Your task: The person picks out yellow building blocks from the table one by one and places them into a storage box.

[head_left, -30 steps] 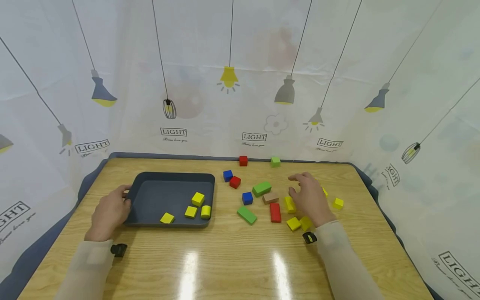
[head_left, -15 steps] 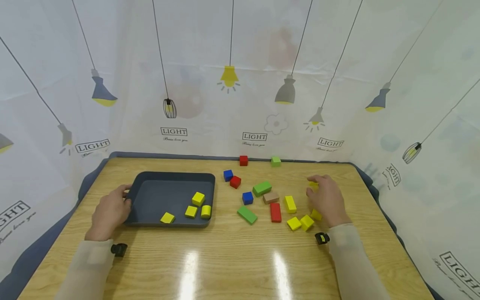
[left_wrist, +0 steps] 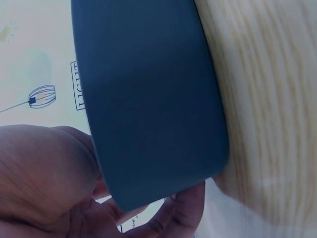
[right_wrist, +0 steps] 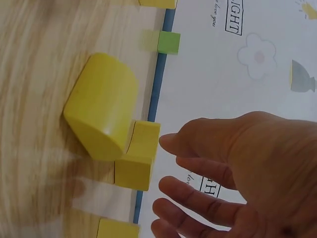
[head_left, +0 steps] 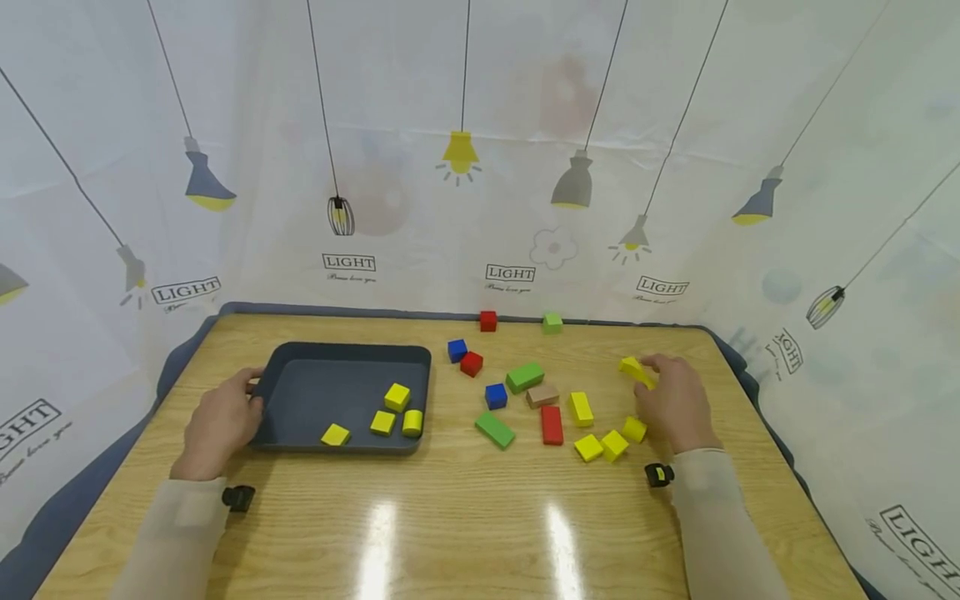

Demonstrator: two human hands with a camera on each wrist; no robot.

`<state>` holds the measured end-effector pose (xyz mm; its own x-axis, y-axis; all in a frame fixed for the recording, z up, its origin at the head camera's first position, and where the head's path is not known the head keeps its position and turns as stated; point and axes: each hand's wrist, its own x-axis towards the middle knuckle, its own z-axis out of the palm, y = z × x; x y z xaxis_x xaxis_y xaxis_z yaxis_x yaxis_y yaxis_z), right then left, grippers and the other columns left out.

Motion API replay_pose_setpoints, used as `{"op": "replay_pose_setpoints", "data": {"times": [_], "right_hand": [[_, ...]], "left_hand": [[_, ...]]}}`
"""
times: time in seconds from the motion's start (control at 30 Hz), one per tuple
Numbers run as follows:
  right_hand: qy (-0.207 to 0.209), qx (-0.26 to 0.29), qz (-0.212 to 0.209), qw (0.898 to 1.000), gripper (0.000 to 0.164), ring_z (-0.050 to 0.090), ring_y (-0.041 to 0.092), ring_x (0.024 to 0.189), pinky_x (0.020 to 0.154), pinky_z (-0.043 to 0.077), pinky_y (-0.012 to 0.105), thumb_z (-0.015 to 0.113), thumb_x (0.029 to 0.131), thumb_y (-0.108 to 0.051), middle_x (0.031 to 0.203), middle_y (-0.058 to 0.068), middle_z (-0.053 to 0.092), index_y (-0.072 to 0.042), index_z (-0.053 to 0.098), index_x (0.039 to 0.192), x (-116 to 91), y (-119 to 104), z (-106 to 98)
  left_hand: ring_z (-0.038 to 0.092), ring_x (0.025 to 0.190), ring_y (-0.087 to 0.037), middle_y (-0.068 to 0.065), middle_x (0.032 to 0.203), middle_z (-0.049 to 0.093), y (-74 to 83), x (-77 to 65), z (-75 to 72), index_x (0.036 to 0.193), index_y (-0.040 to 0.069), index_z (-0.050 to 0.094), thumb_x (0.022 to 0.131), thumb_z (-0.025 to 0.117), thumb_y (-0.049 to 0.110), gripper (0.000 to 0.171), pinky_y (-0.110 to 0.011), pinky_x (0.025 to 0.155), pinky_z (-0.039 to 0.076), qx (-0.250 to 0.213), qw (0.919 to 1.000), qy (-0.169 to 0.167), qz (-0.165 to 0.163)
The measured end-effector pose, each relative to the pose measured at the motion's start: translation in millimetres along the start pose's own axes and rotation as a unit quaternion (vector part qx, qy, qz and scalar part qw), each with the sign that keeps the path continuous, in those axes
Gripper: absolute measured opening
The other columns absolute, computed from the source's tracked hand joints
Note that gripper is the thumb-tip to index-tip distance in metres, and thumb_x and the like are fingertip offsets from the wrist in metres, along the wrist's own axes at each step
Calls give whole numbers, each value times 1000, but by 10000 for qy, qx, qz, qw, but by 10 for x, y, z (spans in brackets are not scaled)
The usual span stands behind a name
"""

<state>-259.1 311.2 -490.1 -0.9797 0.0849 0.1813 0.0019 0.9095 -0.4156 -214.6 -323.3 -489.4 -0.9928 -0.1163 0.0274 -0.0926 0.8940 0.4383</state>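
My left hand (head_left: 225,421) grips the left end of a dark grey tray (head_left: 300,404), with the thumb and fingers on either side of its wall (left_wrist: 148,104) in the left wrist view. Inside the tray lie several yellow blocks, one of them a cylinder (head_left: 412,422). At the right side of the table, my right hand (head_left: 678,404) is beside a yellow arch-shaped block (head_left: 636,370). Its fingers are spread and hold nothing in the right wrist view, where the arch block (right_wrist: 133,171) stands just past the fingertips. A yellow cylinder (right_wrist: 101,104) lies nearer the wrist.
Between tray and right hand lie green blocks (head_left: 524,377), a red block (head_left: 552,425), a wooden-coloured block (head_left: 542,396), a blue cube (head_left: 496,396) and several yellow blocks (head_left: 588,448). A red cube (head_left: 488,321) and a light green cube (head_left: 552,322) sit at the table's back edge.
My right hand has moved rightward over the yellow blocks to the arch block, uncovering the yellow cylinder and the blocks beside it. The left hand and tray have stayed in place.
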Motion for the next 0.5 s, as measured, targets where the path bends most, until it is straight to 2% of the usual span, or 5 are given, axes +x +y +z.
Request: {"op": "replay_pose_setpoints", "data": {"times": [0.2, 0.33, 0.5], "right_hand": [[-157, 18, 38, 9999, 46, 54, 44, 108, 89, 46, 60, 69, 93, -15, 125, 27, 57, 0, 57, 135, 3, 56, 6], [-246, 1, 103, 9996, 48, 55, 44, 108, 90, 46, 60, 70, 93, -14, 123, 27, 57, 1, 55, 136, 17, 68, 8], [-577, -4, 194, 9981, 51, 56, 45, 109, 91, 46, 60, 70, 92, -12, 123, 28, 58, 2, 53, 138, 26, 60, 1]], "left_hand": [[64, 83, -34, -29, 132, 57, -5, 4, -1, 148, 2, 43, 101, 51, 9, 48, -35, 51, 43, -9, 10000, -36, -4], [64, 85, -36, -29, 132, 57, -7, 6, 7, 148, 2, 43, 101, 51, 10, 48, -36, 51, 44, 6, 10000, -47, -41], [64, 90, -40, -28, 132, 58, -6, 9, 6, 148, 2, 43, 101, 51, 9, 48, -38, 55, 46, 40, 10000, -37, -66]]}}
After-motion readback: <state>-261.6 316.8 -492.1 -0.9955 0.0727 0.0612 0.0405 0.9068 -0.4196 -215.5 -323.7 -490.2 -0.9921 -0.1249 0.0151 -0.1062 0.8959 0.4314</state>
